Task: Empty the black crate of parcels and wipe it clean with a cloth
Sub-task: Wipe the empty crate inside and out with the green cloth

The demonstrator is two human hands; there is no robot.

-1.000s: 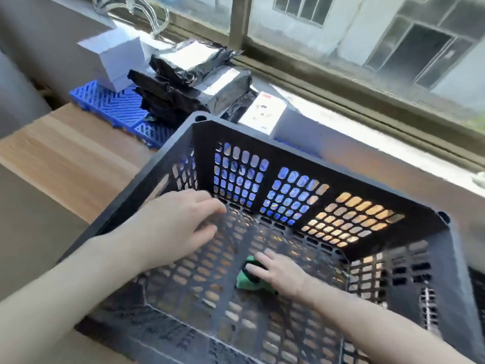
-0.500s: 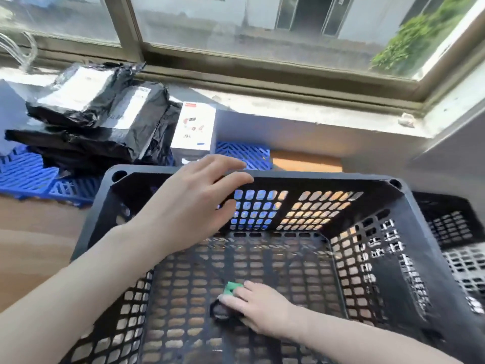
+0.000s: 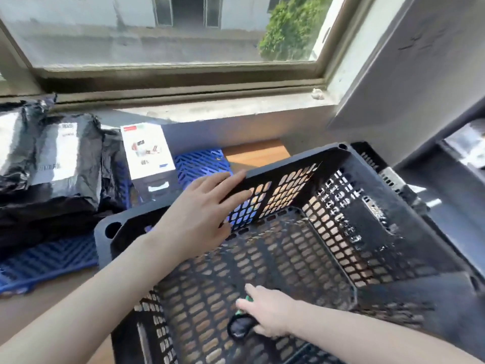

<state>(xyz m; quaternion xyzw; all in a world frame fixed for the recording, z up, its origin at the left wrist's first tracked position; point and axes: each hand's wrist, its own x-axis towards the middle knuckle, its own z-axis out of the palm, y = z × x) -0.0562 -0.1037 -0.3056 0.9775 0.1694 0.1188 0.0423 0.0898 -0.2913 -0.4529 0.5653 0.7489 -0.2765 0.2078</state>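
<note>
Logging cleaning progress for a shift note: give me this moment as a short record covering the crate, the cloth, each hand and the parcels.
container: black crate, no parcels visible inside
tool: cloth, green and dark, on the crate floor
left: left hand, fingers straight, resting on the far wall's rim
right: right hand holds the cloth against the floor
removed items: black parcels and white box outside the crate, on blue mat

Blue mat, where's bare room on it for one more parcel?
Two patches: the blue mat right of the white box, behind the black crate, and its near-left corner below the black parcels. Parcels crowd the rest.
</note>
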